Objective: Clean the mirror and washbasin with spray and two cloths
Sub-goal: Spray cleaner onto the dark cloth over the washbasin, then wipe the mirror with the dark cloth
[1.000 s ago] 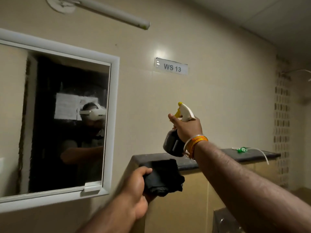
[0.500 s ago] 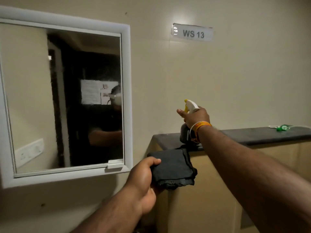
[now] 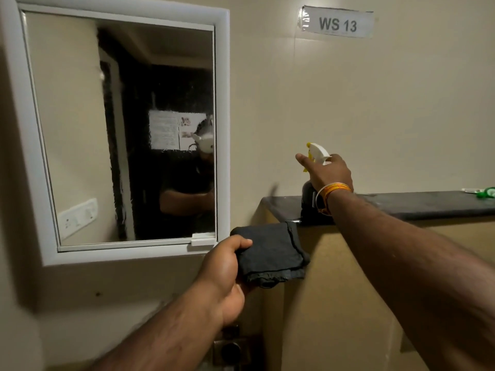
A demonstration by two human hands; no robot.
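A white-framed mirror (image 3: 80, 129) hangs on the wall at the left, its glass speckled with droplets. My left hand (image 3: 227, 266) grips a folded dark cloth (image 3: 273, 253) just right of the mirror's lower corner. My right hand (image 3: 328, 171) is wrapped around the neck of a dark spray bottle (image 3: 309, 199) with a white and yellow trigger head (image 3: 317, 151). The bottle's base rests on the dark ledge (image 3: 415, 204). My index finger sticks out past the trigger. The washbasin is out of view.
A "WS 13" label (image 3: 337, 22) is stuck high on the wall. A green and white item (image 3: 484, 192) lies at the ledge's far right. A metal fitting (image 3: 230, 349) sits low on the wall below my left hand.
My right hand has lowered the spray bottle from mid-air onto the ledge. The view has swung left and down toward the mirror. My left hand keeps its hold on the cloth.
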